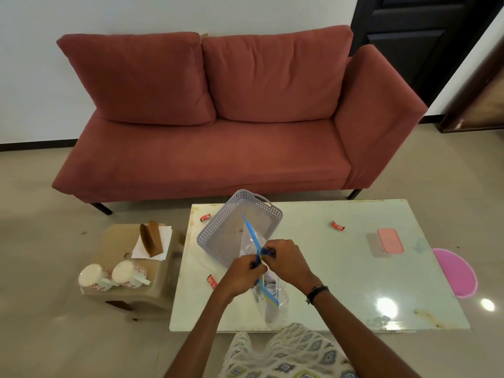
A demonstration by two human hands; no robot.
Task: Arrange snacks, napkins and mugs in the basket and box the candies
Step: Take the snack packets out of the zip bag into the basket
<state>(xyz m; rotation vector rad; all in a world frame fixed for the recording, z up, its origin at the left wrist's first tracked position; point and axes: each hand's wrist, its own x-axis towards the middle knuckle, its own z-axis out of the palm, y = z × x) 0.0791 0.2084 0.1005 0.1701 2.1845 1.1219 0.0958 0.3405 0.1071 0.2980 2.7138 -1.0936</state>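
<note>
Fingers of the left hand (246,271) and of the right hand (283,259) are curled and pinch the blue zip strip of a clear zip-lock bag (268,296) at adjoining points; the 2 hands touch each other above the near half of the table. What the bag contains cannot be told. The bag's lower part rests on the white tabletop (341,268) near its front edge; its upper end stands over the near corner of the basket.

The grey perforated basket (218,233) sits on the table's far-left area, turned at an angle to the table edges.

3 red-wrapped candies lie on the tabletop: candy 1 (205,216) just left of the basket, candy 2 (211,281) just beside the left wrist, candy 3 (337,225) well apart to the right. A pink-lidded box (390,240) sits closed on the right side of the table.

On a low stool (109,296) left of the table, 2 floral mugs (113,275) lie on their sides, close together. Behind them, a brown napkin holder (151,238) stands on white napkins (166,236).

A red sofa (231,118) stands beyond the table. A pink mat (455,271) lies on the floor at the right.
</note>
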